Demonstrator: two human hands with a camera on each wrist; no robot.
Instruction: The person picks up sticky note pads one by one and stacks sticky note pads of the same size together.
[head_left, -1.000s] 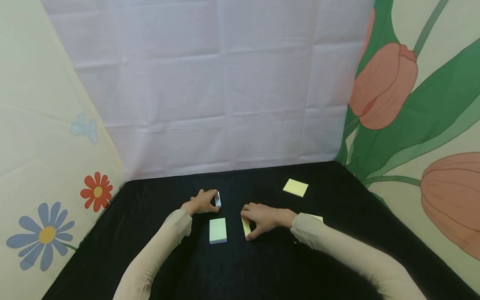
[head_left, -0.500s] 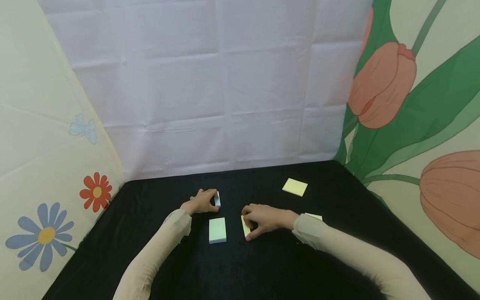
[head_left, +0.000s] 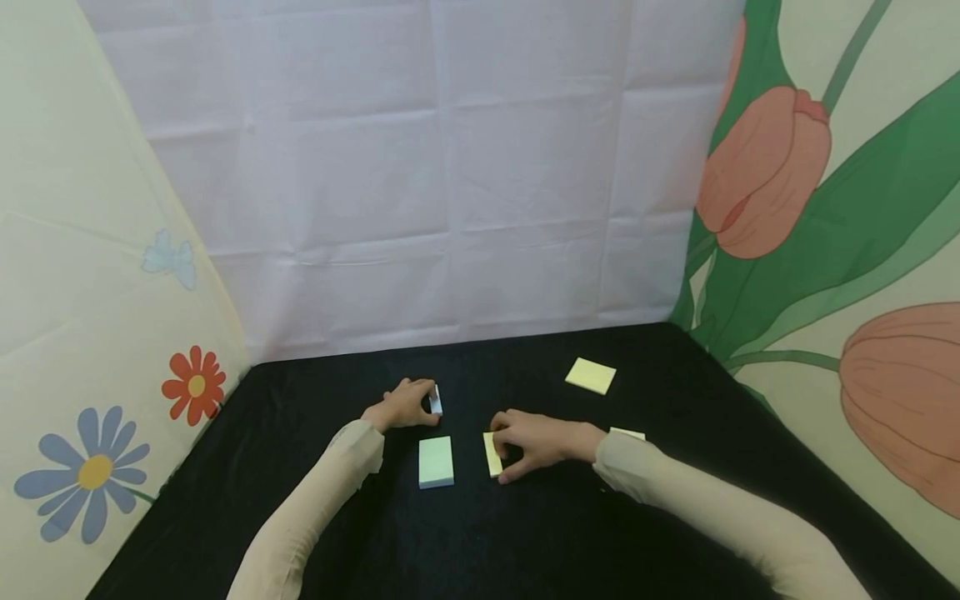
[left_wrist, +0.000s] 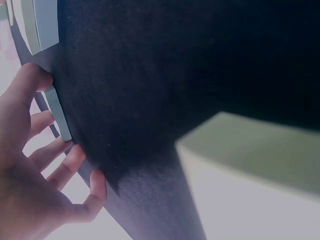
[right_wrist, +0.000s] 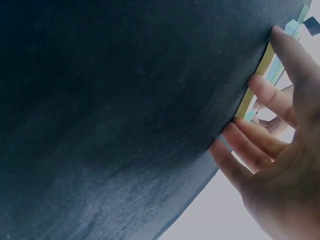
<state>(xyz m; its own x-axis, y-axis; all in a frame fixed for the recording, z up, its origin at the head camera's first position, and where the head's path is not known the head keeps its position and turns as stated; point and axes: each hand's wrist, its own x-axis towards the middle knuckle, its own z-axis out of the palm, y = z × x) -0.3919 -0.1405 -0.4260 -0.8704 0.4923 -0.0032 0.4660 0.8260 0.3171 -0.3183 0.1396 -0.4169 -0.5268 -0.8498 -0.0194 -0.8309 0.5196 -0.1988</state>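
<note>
My left hand (head_left: pixel 406 404) pinches a light-blue pad of sticky notes (head_left: pixel 436 401) on the black cloth, thumb at one end and fingertips at the other. In the left wrist view this pad (left_wrist: pixel 59 114) shows edge-on. My right hand (head_left: pixel 536 439) spans a yellow sticky-note pad (head_left: pixel 491 455) lying on the cloth, its thumb and fingertips along the edges. The yellow pad's side (right_wrist: pixel 250 92) appears in the right wrist view; the hand covers part of its top. Between and nearer than the hands lies a pale-green pad (head_left: pixel 436 460) with a bluish layer beneath.
Another yellow pad (head_left: pixel 590 376) lies at the back right of the black-covered table (head_left: pixel 480 542). One more pale-yellow pad (head_left: pixel 628 433) is partly hidden by the right sleeve. A white sheet (head_left: pixel 450 167) hangs behind, with flower-printed cloths at both sides.
My right hand has shifted slightly to the right, so more of the yellow pad's top shows. The left hand and its light-blue pad have stayed put.
</note>
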